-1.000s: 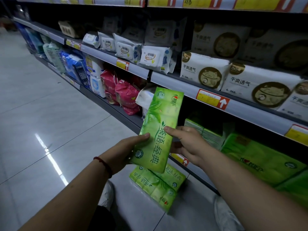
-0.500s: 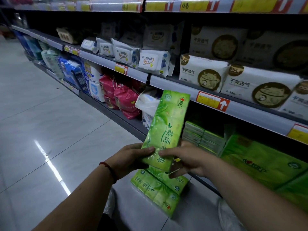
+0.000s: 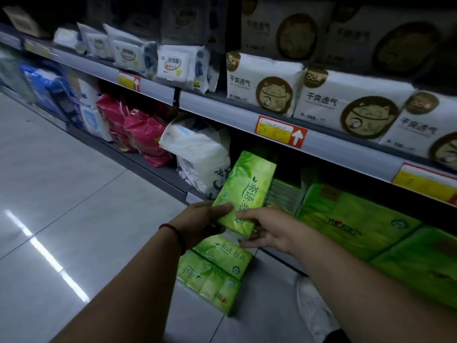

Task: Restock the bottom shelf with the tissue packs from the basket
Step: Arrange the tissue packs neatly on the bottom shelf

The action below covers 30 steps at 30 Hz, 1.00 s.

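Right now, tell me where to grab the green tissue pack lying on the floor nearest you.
Grip the near floor pack across its narrow width around mid-length, coming down from above. It lies flat, long and slim, its far long edge against a second pack, so put the thumb on the free near edge and fingers into the seam.

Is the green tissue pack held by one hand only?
No, the left hand and right hand both grip the lower end of the green tissue pack.

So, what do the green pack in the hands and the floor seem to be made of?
The green pack: thin glossy plastic film, probably; it shows soft highlights. The floor: polished tile, seemingly; grout lines and a bright light reflection show.
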Each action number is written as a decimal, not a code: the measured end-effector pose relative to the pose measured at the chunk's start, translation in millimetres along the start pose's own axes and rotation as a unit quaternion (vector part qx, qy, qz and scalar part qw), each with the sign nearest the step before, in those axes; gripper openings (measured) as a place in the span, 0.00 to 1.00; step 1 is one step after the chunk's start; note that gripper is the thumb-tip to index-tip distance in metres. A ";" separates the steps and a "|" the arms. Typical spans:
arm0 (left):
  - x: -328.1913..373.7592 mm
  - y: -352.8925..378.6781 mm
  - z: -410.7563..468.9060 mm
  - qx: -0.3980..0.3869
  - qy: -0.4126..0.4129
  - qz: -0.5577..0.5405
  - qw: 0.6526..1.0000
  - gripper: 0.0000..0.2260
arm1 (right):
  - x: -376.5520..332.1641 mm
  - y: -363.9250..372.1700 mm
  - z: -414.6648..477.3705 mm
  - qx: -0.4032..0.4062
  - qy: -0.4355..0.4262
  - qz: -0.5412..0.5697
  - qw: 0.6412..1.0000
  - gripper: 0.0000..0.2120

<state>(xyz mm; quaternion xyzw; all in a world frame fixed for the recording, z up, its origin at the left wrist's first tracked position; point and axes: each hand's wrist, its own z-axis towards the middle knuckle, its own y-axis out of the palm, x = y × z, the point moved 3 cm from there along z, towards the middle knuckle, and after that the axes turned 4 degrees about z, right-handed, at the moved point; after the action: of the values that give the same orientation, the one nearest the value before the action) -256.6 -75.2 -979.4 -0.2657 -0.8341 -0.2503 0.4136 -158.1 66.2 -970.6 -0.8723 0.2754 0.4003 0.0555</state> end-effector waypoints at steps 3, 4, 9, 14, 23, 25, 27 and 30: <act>-1.8 29.8 28.7 0.001 0.006 -0.022 1.000 0.12 | -4.1 -28.0 4.8 0.032 -0.005 0.020 0.999 0.22; -3.2 38.9 38.5 -0.002 0.006 -0.028 1.000 0.12 | -5.3 -36.8 4.5 0.038 -0.010 0.030 0.999 0.21; -9.5 81.0 80.4 0.005 0.013 -0.048 0.999 0.19 | -6.7 -79.8 11.4 0.105 -0.028 0.130 0.986 0.15; -8.9 104.6 98.2 0.039 0.079 -0.032 0.996 0.26 | -8.9 -102.0 22.2 0.166 -0.088 0.216 0.958 0.13; 16.0 91.5 120.5 0.110 0.284 0.432 0.849 0.15 | -25.2 -110.5 42.7 0.224 -0.107 -0.367 0.897 0.18; 22.2 84.5 125.8 0.093 0.299 0.470 0.825 0.16 | -24.2 -112.8 45.2 0.246 -0.115 -0.420 0.866 0.19; 27.5 79.2 124.4 0.080 0.315 0.503 0.801 0.15 | -19.6 -110.9 51.6 0.255 -0.131 -0.408 0.867 0.23; 33.6 73.6 127.3 0.112 0.326 0.497 0.797 0.14 | -15.9 -104.5 56.0 0.245 -0.134 -0.394 0.876 0.28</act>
<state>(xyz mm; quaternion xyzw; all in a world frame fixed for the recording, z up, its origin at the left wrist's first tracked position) -297.0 67.9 -1005.0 -0.4981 -0.4258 0.0132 0.7552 -149.0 178.9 -1009.6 -0.8053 -0.0124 0.3776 0.4570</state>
